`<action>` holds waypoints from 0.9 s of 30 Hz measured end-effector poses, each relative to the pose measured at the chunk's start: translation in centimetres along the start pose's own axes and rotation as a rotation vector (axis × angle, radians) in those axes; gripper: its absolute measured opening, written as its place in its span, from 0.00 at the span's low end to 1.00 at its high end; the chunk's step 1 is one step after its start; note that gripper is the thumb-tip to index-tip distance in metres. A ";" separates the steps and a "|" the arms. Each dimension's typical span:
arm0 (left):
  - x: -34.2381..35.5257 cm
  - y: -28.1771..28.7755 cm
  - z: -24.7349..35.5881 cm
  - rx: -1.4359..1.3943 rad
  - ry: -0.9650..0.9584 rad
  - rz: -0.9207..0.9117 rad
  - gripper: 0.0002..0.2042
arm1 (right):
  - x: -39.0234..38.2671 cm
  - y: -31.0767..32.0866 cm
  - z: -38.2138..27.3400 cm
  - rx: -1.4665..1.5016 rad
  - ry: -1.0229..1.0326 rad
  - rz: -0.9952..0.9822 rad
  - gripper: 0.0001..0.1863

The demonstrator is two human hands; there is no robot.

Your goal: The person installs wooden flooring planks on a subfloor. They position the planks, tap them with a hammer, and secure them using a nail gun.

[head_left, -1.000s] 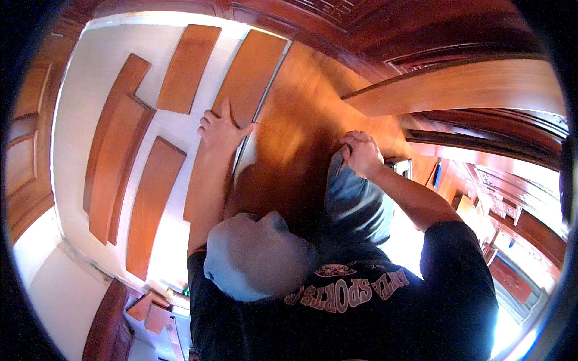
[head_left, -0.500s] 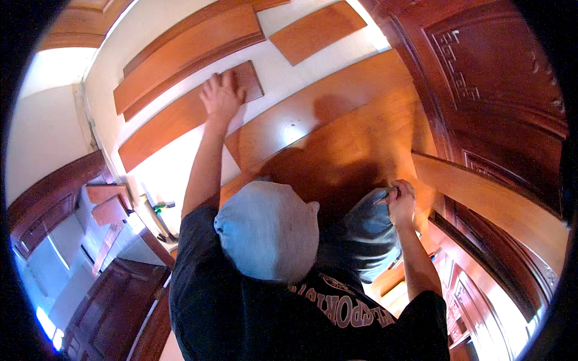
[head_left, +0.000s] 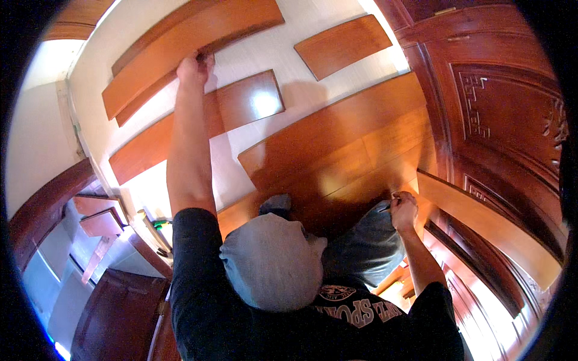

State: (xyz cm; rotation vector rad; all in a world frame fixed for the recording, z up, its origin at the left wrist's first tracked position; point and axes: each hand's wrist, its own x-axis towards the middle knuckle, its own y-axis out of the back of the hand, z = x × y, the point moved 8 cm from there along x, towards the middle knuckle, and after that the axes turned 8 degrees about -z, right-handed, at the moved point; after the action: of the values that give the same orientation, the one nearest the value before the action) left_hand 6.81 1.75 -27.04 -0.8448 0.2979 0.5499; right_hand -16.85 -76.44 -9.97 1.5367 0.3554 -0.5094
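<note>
My left hand [head_left: 195, 69] reaches far forward at the left, its fingers curled at the near edge of a long brown wooden board [head_left: 180, 45]. The fingertips are partly hidden there. Beneath that board another one shows, and just nearer lies a middle board [head_left: 247, 102] with a bright glare on it. Over my bent right knee in jeans [head_left: 361, 243] rests my right hand [head_left: 404, 209], fingers closed around something small and thin that I cannot make out. A rounded grey cloth-covered form [head_left: 274, 262] is in front of my chest.
A short board [head_left: 343, 47] lies on the pale surface [head_left: 241, 63] at the far right. Nearer is a wide board [head_left: 331, 126]. A long plank [head_left: 494, 222] runs along the right, below a carved dark red door [head_left: 506, 96]. At the left, a green-and-black item [head_left: 161, 225] stands by a doorway.
My left hand has left the middle board and moved forward to the long board's edge. That board's right end has shifted away. The right hand stays by the knee; the view has shifted slightly.
</note>
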 end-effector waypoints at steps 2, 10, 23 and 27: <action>3.1 -0.1 2.8 -0.033 -0.062 -0.007 0.11 | 0.7 -0.4 -0.4 0.036 -0.014 -0.028 0.11; -6.8 -8.1 1.7 1.515 -0.504 -0.245 0.39 | -0.1 -1.6 1.6 -0.072 -0.205 -0.159 0.11; -16.0 -0.6 3.9 2.331 -0.490 -0.034 0.39 | 1.0 0.0 0.3 -0.017 -0.157 -0.271 0.15; -15.9 -22.7 -11.9 2.049 -0.697 -0.683 0.39 | 1.2 -0.3 0.6 -0.062 -0.138 -0.238 0.14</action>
State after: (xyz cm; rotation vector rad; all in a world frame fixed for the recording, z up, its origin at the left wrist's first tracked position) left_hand 6.22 -24.98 -13.17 1.2239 -0.1626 -0.2763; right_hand -16.01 -77.13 -10.84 1.3977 0.4456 -0.7799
